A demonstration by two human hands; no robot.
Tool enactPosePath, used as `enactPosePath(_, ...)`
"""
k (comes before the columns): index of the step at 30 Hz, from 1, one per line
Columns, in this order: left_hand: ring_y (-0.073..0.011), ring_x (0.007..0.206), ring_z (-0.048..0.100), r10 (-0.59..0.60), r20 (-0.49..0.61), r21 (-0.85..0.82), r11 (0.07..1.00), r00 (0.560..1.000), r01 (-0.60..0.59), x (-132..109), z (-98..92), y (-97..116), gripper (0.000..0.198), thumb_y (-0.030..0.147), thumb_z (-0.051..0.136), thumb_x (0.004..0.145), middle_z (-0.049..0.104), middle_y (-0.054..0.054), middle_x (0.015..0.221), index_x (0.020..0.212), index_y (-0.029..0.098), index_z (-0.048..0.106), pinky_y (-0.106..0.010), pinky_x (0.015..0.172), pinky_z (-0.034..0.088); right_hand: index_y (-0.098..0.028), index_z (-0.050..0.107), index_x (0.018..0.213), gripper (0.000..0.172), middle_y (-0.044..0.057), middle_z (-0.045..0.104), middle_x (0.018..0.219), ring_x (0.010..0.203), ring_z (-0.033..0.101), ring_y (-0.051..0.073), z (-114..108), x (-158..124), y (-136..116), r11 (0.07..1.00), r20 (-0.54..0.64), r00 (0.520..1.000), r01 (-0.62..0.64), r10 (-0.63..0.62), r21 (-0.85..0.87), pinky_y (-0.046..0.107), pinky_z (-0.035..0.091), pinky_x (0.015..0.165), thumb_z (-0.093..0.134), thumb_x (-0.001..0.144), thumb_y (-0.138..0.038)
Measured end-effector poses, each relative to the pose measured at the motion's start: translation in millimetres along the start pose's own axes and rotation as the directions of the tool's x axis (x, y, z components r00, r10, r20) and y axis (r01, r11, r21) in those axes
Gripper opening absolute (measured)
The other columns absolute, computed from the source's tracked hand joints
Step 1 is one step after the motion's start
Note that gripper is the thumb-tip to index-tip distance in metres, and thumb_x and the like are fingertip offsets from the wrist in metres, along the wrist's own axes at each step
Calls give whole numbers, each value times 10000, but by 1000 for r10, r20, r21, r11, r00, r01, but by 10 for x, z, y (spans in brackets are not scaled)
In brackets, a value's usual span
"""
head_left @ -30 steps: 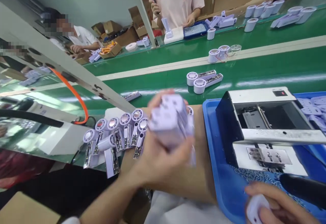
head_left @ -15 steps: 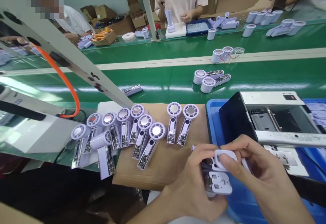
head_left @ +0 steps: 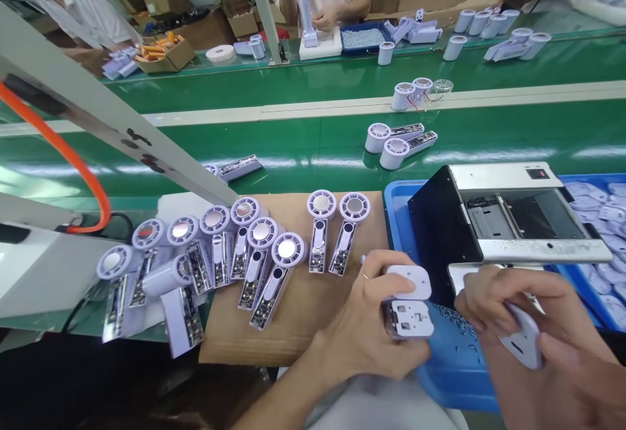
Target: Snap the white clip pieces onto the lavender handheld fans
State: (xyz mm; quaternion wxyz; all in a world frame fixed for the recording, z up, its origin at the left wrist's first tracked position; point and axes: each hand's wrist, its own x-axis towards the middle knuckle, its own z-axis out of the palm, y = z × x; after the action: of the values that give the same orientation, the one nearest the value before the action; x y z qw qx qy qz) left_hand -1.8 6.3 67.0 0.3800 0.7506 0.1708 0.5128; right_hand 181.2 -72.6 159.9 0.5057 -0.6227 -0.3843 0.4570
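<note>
My left hand is closed around a small stack of pale lilac plastic cover plates held over the near edge of the blue tray. My right hand pinches one single lilac cover plate, a little to the right of the stack, just in front of the white and black machine that stands in the tray. To the left, several lilac handheld fan bodies with exposed circuit boards lie in a row on a brown cardboard sheet.
A green conveyor belt carries more fan bodies. Loose lilac plates fill the tray's right side. A slanted white frame bar and orange hose cross at left. Other people work across the belt, one person's hands at a fixture.
My left hand came down from the fan row with the stack of plates. My right hand took one plate off the stack and drew it away to the right.
</note>
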Motion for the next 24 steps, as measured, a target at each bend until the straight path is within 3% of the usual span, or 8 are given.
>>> enactPosePath(4,-295,1194,733,1,22,31,1000,1000,-1,-30,-10,28,811,269,881,867,638,-96,1437,1524,389,421,-511,1012,644,-152,643,1001,872,45,413,808,781,537,192,234,41,-137,993,-51,997,-67,63,-98,210,563,670,979,879,-947)
enactPosePath(7,-284,1174,737,-1,19,56,998,1000,0,-39,-16,29,746,418,937,949,653,-103,1436,1509,370,446,-508,1017,611,-153,644,996,850,33,385,784,768,525,188,391,82,-192,990,-53,996,-76,70,-121,200,530,642,1023,857,-901)
enactPosePath(12,-246,1141,739,87,-85,46,995,993,-83,-18,45,-57,981,713,1060,824,666,-77,1372,1516,352,466,-445,980,592,-152,612,961,829,31,383,775,756,522,183,484,0,-183,990,-73,995,-77,69,-118,197,504,620,1046,857,-851)
enactPosePath(16,-240,1149,749,89,-133,45,995,987,-84,15,83,-60,977,694,1060,816,665,-64,1365,1502,357,451,-459,1028,609,-148,526,900,810,46,450,806,763,536,174,438,-166,-37,991,-97,991,-106,97,-85,188,500,626,1049,878,-766)
enactPosePath(20,-284,1173,772,59,-57,55,997,997,-56,21,80,-30,992,480,1069,758,679,-44,1305,1491,384,407,-545,1090,613,-136,512,869,714,53,492,844,747,525,130,344,-206,40,982,33,993,-111,117,-154,144,460,633,927,1024,-696)
enactPosePath(22,-289,1172,779,74,-53,37,997,996,-72,3,73,-53,1001,535,1064,765,675,-43,1320,1498,394,398,-586,1141,597,-131,493,866,743,44,450,822,719,466,112,376,-199,-13,971,19,979,-198,202,-132,144,381,616,927,966,-726)
enactPosePath(24,-283,1169,782,77,-60,22,997,995,-76,-22,58,-102,1031,678,1071,769,672,-41,1344,1506,406,402,-627,1218,553,-128,413,862,853,27,402,795,699,413,96,470,-218,-78,951,-70,949,-309,306,-31,142,329,617,992,844,-755)
